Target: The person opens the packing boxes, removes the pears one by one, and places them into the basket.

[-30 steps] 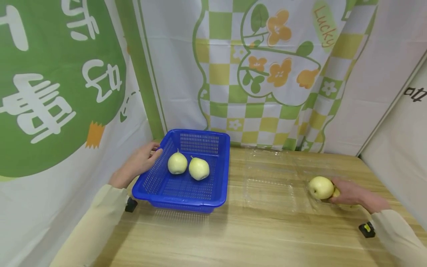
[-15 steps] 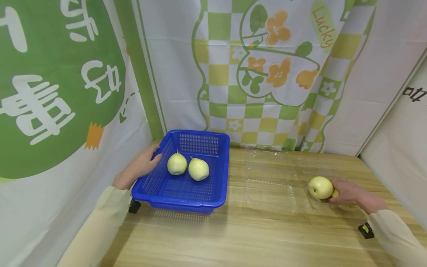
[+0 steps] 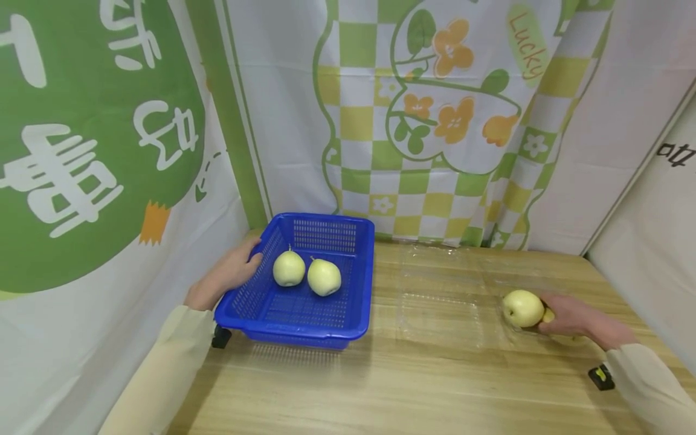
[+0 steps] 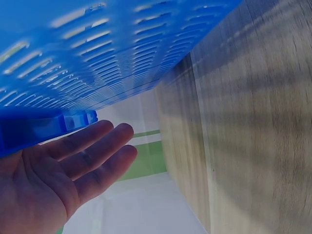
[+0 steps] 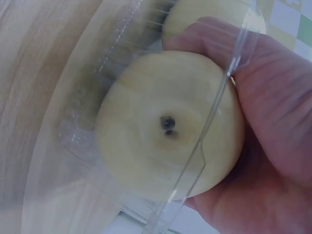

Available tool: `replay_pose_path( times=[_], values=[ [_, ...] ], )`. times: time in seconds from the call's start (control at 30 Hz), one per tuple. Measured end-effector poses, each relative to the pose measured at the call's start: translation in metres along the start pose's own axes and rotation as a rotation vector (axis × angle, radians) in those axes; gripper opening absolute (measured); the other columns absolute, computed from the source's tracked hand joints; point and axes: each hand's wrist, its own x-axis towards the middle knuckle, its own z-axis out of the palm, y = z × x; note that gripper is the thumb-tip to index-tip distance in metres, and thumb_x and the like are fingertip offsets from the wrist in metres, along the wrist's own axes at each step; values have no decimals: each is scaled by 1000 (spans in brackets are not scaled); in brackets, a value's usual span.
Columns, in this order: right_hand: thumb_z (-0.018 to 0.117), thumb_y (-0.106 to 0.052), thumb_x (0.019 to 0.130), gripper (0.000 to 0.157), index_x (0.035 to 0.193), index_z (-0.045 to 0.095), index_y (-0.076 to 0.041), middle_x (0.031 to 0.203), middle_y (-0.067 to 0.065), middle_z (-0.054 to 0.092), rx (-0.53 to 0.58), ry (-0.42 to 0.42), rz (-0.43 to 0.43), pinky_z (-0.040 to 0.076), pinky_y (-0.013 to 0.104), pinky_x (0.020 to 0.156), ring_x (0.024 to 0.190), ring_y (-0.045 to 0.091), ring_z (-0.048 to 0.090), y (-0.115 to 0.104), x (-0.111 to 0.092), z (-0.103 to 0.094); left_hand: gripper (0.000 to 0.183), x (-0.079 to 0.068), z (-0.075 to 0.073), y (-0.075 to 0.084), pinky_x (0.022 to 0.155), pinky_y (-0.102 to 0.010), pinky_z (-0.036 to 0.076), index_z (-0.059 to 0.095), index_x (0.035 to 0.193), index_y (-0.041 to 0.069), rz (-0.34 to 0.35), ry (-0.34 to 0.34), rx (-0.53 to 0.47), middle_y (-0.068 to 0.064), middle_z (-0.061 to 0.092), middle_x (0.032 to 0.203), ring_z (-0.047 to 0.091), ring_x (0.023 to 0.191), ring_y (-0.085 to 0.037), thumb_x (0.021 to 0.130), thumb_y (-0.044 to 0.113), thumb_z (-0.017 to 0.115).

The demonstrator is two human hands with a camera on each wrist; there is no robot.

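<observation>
A: Where the table (image 3: 413,386) runs to 3 o'clock, what's listed?

B: Item one: pear (image 3: 522,308), gripped by the right hand (image 3: 568,315), fingers curled round it, inside a clear tray (image 3: 440,311); a second fruit sits just behind.

A: And at 9 o'clock?

B: Item two: blue basket (image 3: 304,314), two pears (image 3: 289,268) touching inside. Left hand (image 3: 231,273) rests against its outer wall, fingers straight, holding nothing.
</observation>
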Motion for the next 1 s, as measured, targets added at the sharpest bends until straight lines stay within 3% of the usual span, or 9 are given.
replay_pose_path(
  times=[0.47,0.8,1.0],
  values=[
    [71,-18,67,30,91,58,-5,76,-3,53,-4,-2,-1,34,23,54,64,8,42,-3,-1,-7,54,-1,0,-1,101,-58,29,24,145,1,-12,-14,-9,-27,33,143,36,126,-46,98,24,39],
    [68,-21,75,32,92,56,3,82,11,60,-35,-35,53,42,31,55,66,16,49,-6,-2,-30,51,-1,-1,3,103,-58,27,24,145,3,-35,-18,-9,-25,31,144,33,128,-45,98,22,34],
    [66,-23,79,28,91,59,1,85,13,63,-95,4,31,46,36,60,70,18,54,-13,1,-48,51,-1,-1,3,104,-58,26,23,146,5,-53,-26,-18,-24,29,146,31,130,-44,99,23,33]
  ],
)
